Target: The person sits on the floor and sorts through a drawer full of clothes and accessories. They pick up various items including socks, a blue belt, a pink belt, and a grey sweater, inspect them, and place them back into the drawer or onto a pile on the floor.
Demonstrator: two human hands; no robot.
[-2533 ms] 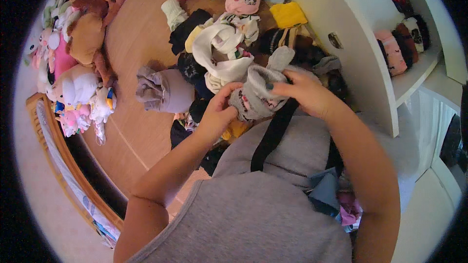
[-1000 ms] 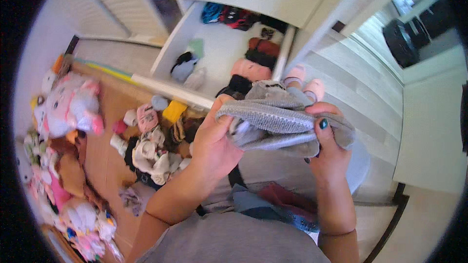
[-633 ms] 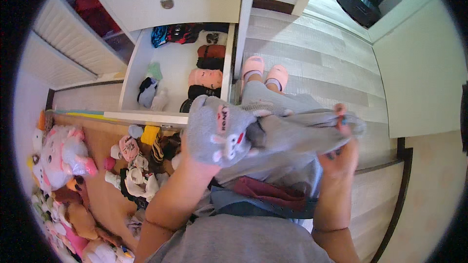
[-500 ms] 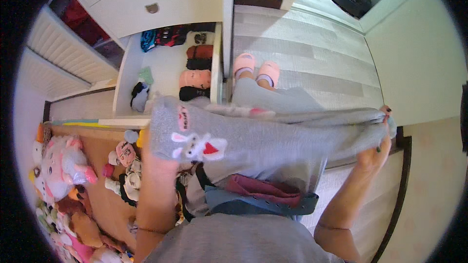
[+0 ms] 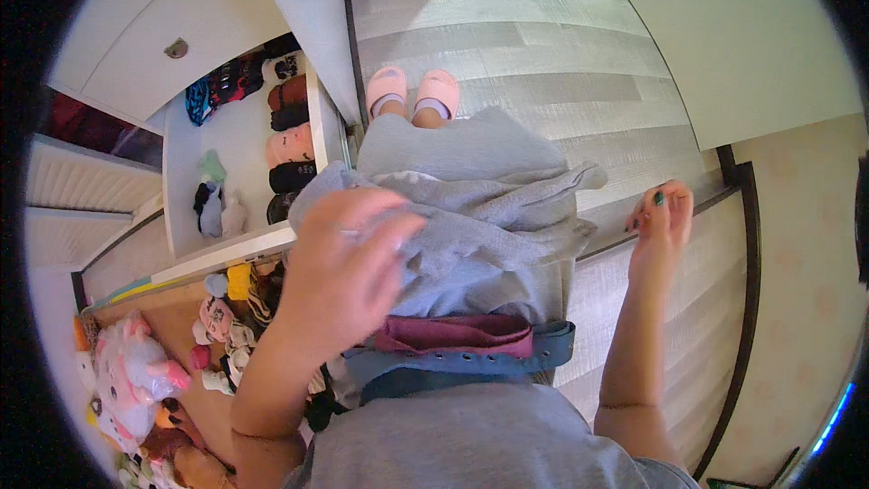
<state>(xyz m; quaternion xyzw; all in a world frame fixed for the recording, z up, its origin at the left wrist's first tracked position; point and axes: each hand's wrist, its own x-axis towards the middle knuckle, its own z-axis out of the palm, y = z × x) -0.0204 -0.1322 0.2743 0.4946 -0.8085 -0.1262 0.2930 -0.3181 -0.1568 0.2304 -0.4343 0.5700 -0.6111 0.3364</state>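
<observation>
A grey knitted pair of tights or leggings (image 5: 507,217) lies loosely crumpled across my lap, its two narrow ends toward the right. Over its left end hovers my left hand (image 5: 348,258), blurred, with the fingers bent and apart; I see nothing held in it. My right hand (image 5: 663,208) is raised off to the right of the cloth, fingers loosely curled and holding nothing visible. Closer to my waist lie a folded dark pink cloth band (image 5: 453,335) and a blue band with eyelets (image 5: 552,344).
At left a white drawer (image 5: 231,244) stands pulled out, with rolled dark and pink clothes (image 5: 290,143) along its right side and small socks (image 5: 210,208) near its front. Plush toys (image 5: 136,380) and small clothing items (image 5: 222,326) lie below it. Pink slippers (image 5: 439,91) are on my feet.
The grey garment, earlier stretched out between both hands with a rabbit picture showing, now lies slack on my lap. My right hand has let go. The view has shifted.
</observation>
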